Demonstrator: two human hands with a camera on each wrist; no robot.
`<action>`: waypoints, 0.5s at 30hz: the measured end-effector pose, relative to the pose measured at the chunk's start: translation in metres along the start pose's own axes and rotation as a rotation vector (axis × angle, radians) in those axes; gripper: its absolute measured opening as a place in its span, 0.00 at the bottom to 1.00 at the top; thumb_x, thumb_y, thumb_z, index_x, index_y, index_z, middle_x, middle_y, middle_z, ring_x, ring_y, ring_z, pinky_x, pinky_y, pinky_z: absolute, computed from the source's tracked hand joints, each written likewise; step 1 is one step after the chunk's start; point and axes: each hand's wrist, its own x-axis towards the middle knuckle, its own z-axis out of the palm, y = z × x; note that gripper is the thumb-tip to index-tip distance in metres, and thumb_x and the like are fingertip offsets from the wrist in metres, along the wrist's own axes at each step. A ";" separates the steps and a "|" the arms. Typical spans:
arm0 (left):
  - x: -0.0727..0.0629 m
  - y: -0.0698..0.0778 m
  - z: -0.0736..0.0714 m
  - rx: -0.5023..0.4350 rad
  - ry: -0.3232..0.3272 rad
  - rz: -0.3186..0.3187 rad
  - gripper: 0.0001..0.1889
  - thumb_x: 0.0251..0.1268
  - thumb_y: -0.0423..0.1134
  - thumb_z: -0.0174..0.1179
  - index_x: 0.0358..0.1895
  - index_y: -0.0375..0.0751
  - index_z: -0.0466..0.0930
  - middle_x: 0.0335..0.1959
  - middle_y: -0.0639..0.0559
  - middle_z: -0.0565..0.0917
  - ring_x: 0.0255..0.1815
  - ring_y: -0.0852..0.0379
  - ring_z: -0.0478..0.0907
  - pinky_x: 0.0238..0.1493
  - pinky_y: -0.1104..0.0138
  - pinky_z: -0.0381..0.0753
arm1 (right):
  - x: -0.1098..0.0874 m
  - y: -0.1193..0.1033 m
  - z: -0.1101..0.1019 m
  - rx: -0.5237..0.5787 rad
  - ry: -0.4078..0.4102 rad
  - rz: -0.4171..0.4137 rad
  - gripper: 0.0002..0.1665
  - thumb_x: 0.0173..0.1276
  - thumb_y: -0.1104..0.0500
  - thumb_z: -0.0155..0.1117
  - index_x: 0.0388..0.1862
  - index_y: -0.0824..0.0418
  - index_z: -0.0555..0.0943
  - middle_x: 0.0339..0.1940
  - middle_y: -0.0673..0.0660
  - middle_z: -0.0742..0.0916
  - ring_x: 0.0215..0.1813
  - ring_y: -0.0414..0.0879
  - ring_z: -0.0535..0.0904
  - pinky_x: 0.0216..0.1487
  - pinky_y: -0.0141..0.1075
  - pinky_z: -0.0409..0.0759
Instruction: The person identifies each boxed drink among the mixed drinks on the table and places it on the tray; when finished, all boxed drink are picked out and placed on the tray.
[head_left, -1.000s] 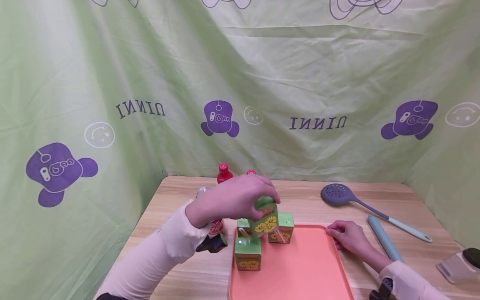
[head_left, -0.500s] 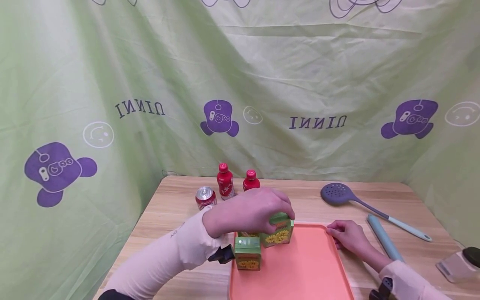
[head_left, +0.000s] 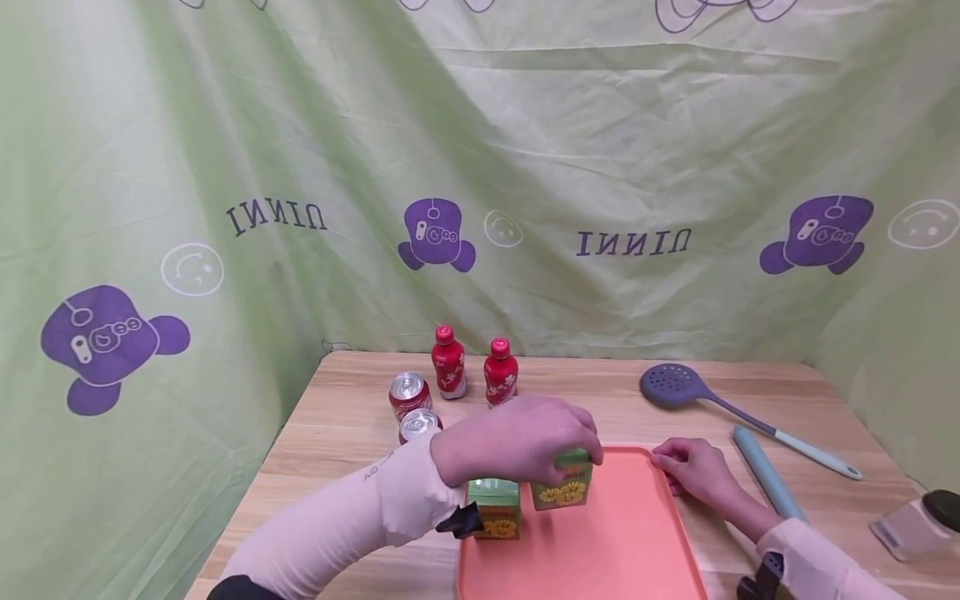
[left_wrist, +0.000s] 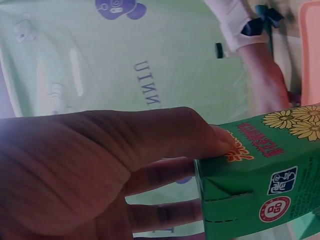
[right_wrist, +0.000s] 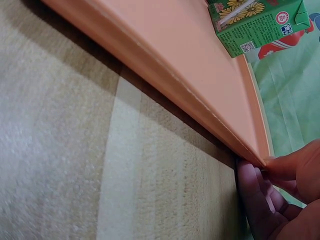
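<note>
My left hand (head_left: pixel 528 437) grips a green drink carton (head_left: pixel 564 490) with yellow flowers from above, over the pink tray (head_left: pixel 600 542). In the left wrist view my thumb presses the carton (left_wrist: pixel 280 170) near one end, with fingers behind it. Another green carton (head_left: pixel 498 521) stands on the tray's left side, partly covered by my left wrist. The right wrist view shows a carton with a straw (right_wrist: pixel 257 25) near the tray's far edge. My right hand (head_left: pixel 701 475) pinches the tray's far right corner between thumb and fingers.
Two red bottles (head_left: pixel 500 372) and two red cans (head_left: pixel 410 396) stand behind and left of the tray. To the right lie a slotted skimmer (head_left: pixel 672 387), a blue-grey rod (head_left: pixel 768 475) and a clear jar with a black lid (head_left: pixel 907 529). A green curtain (head_left: pixel 525 167) hangs behind.
My left hand has moved right and lowered, nearer to me, carrying the carton over the tray. The bottles and cans it covered now show. My right hand stays at the tray corner.
</note>
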 end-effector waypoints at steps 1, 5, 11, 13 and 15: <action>0.001 0.000 0.002 0.001 -0.009 -0.008 0.18 0.58 0.40 0.70 0.53 0.59 0.86 0.52 0.64 0.85 0.51 0.70 0.81 0.46 0.78 0.79 | 0.000 0.000 0.000 0.001 -0.001 -0.001 0.10 0.69 0.62 0.65 0.44 0.68 0.85 0.24 0.52 0.84 0.24 0.43 0.80 0.24 0.32 0.82; 0.005 0.000 0.012 0.002 -0.033 -0.019 0.20 0.57 0.40 0.71 0.53 0.61 0.85 0.54 0.64 0.84 0.51 0.70 0.81 0.39 0.77 0.79 | -0.001 -0.002 -0.001 0.008 0.000 -0.005 0.10 0.69 0.62 0.65 0.44 0.69 0.84 0.24 0.52 0.84 0.24 0.43 0.80 0.24 0.32 0.82; 0.011 0.000 0.024 -0.013 -0.071 -0.027 0.20 0.57 0.41 0.71 0.53 0.64 0.85 0.55 0.66 0.83 0.51 0.71 0.80 0.33 0.76 0.77 | -0.001 -0.001 -0.001 0.009 -0.005 -0.004 0.11 0.70 0.62 0.65 0.45 0.69 0.85 0.25 0.52 0.85 0.24 0.42 0.81 0.25 0.32 0.83; 0.012 -0.001 0.027 -0.007 -0.077 -0.025 0.20 0.58 0.41 0.71 0.53 0.64 0.85 0.55 0.66 0.83 0.50 0.71 0.80 0.34 0.76 0.78 | -0.001 -0.001 -0.001 0.008 -0.006 -0.003 0.11 0.70 0.62 0.65 0.45 0.68 0.85 0.25 0.52 0.85 0.24 0.42 0.81 0.25 0.32 0.83; 0.013 -0.001 0.030 0.003 -0.079 -0.021 0.20 0.58 0.41 0.71 0.53 0.64 0.85 0.54 0.66 0.83 0.50 0.70 0.80 0.35 0.76 0.79 | -0.001 0.000 -0.001 0.008 -0.005 -0.001 0.10 0.69 0.62 0.65 0.45 0.68 0.85 0.24 0.52 0.85 0.24 0.42 0.81 0.25 0.32 0.83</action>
